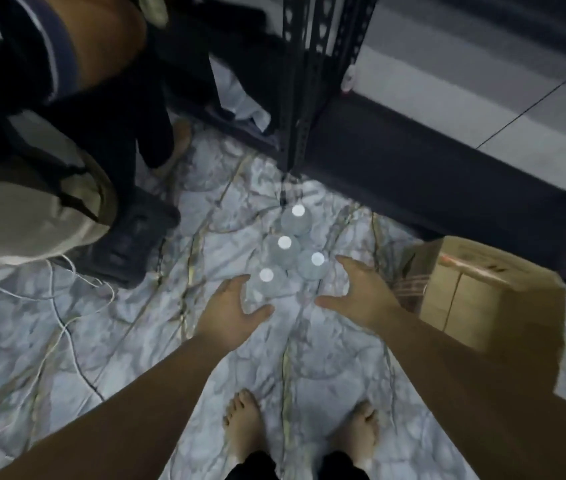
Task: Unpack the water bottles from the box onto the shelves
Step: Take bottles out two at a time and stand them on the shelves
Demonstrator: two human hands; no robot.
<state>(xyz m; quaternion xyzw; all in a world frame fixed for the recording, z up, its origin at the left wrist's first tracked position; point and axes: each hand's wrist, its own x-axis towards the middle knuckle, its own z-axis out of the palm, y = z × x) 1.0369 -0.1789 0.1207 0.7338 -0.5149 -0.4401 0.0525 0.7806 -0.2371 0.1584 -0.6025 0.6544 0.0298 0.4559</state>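
Four water bottles [290, 249] stood upright on the marble floor [101, 341], w/ white caps up, bunched close together just in front of the black shelf post [297, 98]. The cardboard box [475, 289] sat to the person's right, near the bottles but apart from them; its contents couldn't be told from this angle.

The step in hand looked like picking bottles off the floor to lift them to the shelves. To do it well, probably best to close each hand round a bottle's body, not the cap, and lift straight up so neighbours don't tip, since they stood nearly touching. The nearest bottle [266, 278] was the easy first pick for the left hand; the right one [314, 265] suited the other hand. Clear plastic likely flexes, so a firm but not crushing hold seemed wise. The loose cords [66, 306] on the floor to the left were a trip risk when turning.

Pose: both arms reached forward and down, forearms converging toward the cluster. The left hand [231, 306] was open wide, thumb spread, fingers just beside or maybe brushing the nearest bottle; contact couldn't be told. The right hand [357, 292] was also open wide, palm turned inward, fingers near the right bottle, holding nothing. Each grip was empty. Bare feet [243, 424] stood planted below, facing the bottles. Another person [49, 116] stood at the left, well apart.
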